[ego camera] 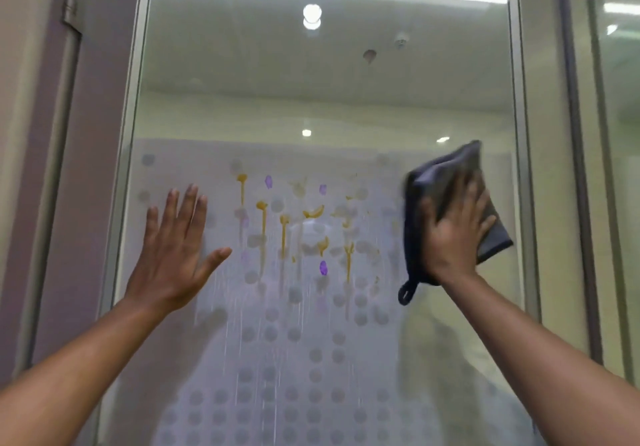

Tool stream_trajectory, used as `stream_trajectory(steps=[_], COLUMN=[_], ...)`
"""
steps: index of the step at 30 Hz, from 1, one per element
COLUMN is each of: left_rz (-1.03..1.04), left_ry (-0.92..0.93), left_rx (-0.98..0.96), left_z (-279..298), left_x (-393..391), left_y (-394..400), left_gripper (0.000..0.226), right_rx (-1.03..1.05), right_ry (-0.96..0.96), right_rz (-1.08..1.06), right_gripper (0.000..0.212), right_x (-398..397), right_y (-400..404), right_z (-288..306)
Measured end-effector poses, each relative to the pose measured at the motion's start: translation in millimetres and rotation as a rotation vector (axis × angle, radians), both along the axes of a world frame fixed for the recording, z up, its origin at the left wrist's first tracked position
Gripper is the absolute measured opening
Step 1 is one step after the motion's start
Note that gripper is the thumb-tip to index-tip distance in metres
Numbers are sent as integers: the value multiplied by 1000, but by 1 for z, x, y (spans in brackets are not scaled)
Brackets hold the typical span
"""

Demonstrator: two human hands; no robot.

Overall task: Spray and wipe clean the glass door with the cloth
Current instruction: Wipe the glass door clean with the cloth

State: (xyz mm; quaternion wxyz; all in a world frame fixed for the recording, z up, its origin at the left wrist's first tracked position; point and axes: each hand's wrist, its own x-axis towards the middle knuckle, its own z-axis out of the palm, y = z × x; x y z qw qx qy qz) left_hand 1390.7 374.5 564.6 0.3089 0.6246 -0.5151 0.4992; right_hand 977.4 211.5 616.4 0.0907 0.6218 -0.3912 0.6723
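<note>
The glass door [322, 99] fills the view, its lower half frosted with rows of pale dots. Yellow smears [263, 217] and purple blobs [323, 267] streak down its middle, with thin wet runs below them. My left hand [176, 255] lies flat on the glass left of the stains, fingers spread, holding nothing. My right hand [453, 234] presses a folded dark grey cloth [446, 175] against the glass right of the stains. A hanging loop dangles from the cloth's lower left corner. No spray bottle is in view.
A metal door frame [128, 133] runs down the left side and another frame post [519, 133] down the right. A wall with a hinge stands at far left. A second glass panel [616, 168] sits at far right. Ceiling lights reflect in the upper glass.
</note>
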Motion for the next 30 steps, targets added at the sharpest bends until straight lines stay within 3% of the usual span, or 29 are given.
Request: stream_trajectory(steps=[2, 3, 15, 18, 22, 25, 27, 30], left_rz=[13, 15, -33, -19, 3, 16, 36, 41], left_ry=[-22, -32, -53, -47, -50, -35, -41, -31], left_rx=[-20, -28, -54, -36, -11, 1, 7, 29], left_z=[-1, -2, -2, -1, -2, -2, -2, 0], left_x=[4, 6, 16, 15, 13, 10, 10, 9], left_y=[-5, -6, -14, -12, -8, -7, -4, -4], left_gripper=[96, 95, 91, 92, 93, 95, 95, 94], right_rx=[52, 50, -58, -147, -428, -535, -546, -450], right_ry=[224, 249, 272, 438, 873, 1039, 1034, 858], right_rz=[-172, -215, -211, -220, -145, -143, -143, -204], right_gripper=[93, 96, 68, 73, 78, 72, 73, 76], right_x=[16, 21, 37, 60, 83, 71, 57, 23], right_y=[-7, -8, -14, -5, 5, -4, -10, -21], right_z=[-3, -4, -27, -77, -180, -191, -172, -124])
